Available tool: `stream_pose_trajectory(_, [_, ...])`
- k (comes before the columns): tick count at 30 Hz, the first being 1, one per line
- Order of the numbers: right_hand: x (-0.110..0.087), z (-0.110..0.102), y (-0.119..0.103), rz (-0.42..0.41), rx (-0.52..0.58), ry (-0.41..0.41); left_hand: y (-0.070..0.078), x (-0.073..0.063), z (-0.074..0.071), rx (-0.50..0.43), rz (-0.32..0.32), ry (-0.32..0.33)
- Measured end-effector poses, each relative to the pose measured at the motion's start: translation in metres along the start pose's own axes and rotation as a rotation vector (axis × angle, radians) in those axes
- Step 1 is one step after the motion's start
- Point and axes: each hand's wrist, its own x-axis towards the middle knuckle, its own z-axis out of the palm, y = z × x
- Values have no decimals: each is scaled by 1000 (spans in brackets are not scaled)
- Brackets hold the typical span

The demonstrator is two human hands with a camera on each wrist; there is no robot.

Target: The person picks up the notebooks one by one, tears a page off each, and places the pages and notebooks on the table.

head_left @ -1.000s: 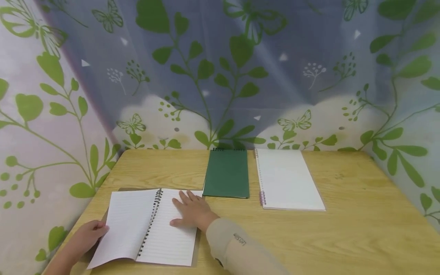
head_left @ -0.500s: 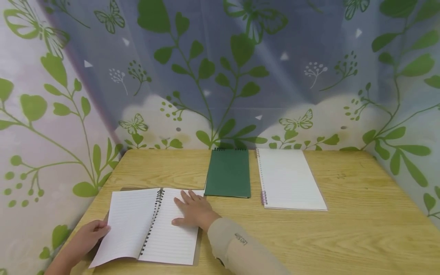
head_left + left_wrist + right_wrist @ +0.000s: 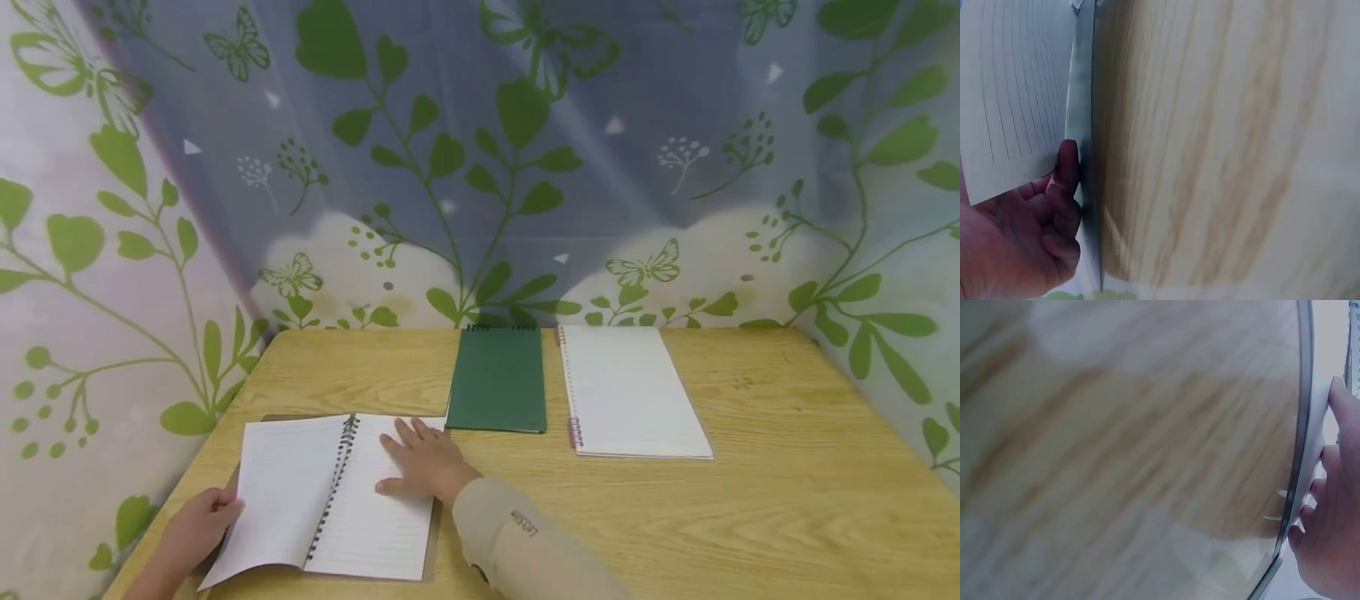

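An open spiral notebook (image 3: 375, 533) with lined white pages lies at the left front of the table. My left hand (image 3: 197, 529) pinches the outer edge of its left page (image 3: 277, 492), whose lower corner lifts a little. In the left wrist view, the fingers of my left hand (image 3: 1041, 225) curl behind that lined page (image 3: 1016, 94), beside the dark cover (image 3: 1087, 206); the thumb is mostly hidden. Spread fingers of my right hand (image 3: 423, 462) rest flat on the upper right page. The right wrist view has my right hand (image 3: 1335, 487) at the notebook's edge.
Behind the right hand lies a closed green top-spiral notepad (image 3: 497, 379), close to the open notebook's corner. Right of it is a white-paged spiral notebook (image 3: 633, 392). Patterned curtains (image 3: 480, 167) border the wooden table (image 3: 750, 517) at the back and sides.
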Motion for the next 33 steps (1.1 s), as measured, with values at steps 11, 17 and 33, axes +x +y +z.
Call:
stream_pose_trajectory(11, [-2,1,3,5,40,-7,4,-5,2,-60,-59,-15])
stream_pose_trajectory(17, [2,6,3,-5,27,0,-2,-9,3,-66,-45,25])
stream_pose_trajectory(33, [4,10,1,-27,-5,4,-6,-19,4,7,-37,59])
